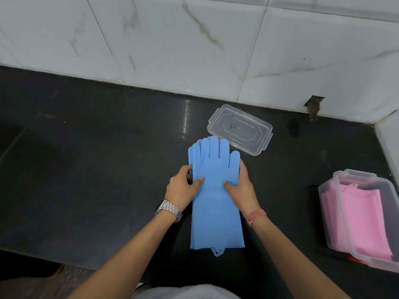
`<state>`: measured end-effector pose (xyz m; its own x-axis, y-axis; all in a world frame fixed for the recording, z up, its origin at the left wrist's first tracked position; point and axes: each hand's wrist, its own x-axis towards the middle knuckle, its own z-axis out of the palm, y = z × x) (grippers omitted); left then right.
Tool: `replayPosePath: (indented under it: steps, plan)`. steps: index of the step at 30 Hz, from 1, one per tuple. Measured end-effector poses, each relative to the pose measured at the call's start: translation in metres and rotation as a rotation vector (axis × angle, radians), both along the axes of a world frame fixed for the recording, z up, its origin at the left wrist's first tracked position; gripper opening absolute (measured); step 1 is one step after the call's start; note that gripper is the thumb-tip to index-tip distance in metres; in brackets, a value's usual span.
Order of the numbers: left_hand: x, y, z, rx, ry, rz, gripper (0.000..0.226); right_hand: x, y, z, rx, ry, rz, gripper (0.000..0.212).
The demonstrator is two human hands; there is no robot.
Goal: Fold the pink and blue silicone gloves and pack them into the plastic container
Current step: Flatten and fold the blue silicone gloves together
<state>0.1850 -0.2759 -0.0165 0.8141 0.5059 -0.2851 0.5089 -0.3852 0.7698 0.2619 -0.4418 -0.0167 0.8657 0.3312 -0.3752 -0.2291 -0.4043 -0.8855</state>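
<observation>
Both hands' fingers grip blue gloves (216,190) lying lengthwise, fingertips pointing away toward the wall.

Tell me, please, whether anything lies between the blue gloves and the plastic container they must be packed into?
Nothing visible does. Bare dark counter separates the blue gloves from the plastic container at the right. Its lid lies apart behind the gloves; the pink gloves already lie inside.

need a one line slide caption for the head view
Both hands, left and right, grip flat blue silicone gloves on a black counter; pink gloves sit in the clear plastic container.
</observation>
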Motion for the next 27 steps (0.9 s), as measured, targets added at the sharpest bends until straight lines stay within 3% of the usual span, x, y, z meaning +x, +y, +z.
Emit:
replayPosePath:
  steps: [4, 10, 15, 21, 27]
  plan:
    - [-0.019, -0.002, 0.007, -0.113, 0.057, -0.123, 0.075, -0.011, -0.001, 0.005, -0.040, -0.013, -0.025, 0.084]
    - [-0.061, -0.017, 0.002, -0.026, 0.133, -0.175, 0.084, -0.042, -0.023, 0.001, -0.146, 0.080, 0.047, 0.079]
    - [-0.062, -0.019, 0.003, 0.030, 0.101, -0.142, 0.069, -0.046, -0.031, -0.003, -0.096, 0.123, 0.000, 0.081]
    - [-0.059, -0.015, 0.003, 0.126, 0.205, -0.229, 0.042, -0.046, -0.030, -0.003, -0.138, -0.002, -0.005, 0.071]
    - [-0.018, 0.009, 0.004, 0.131, 0.088, -0.067, 0.030, -0.025, -0.022, 0.003, -0.092, -0.058, -0.076, 0.064]
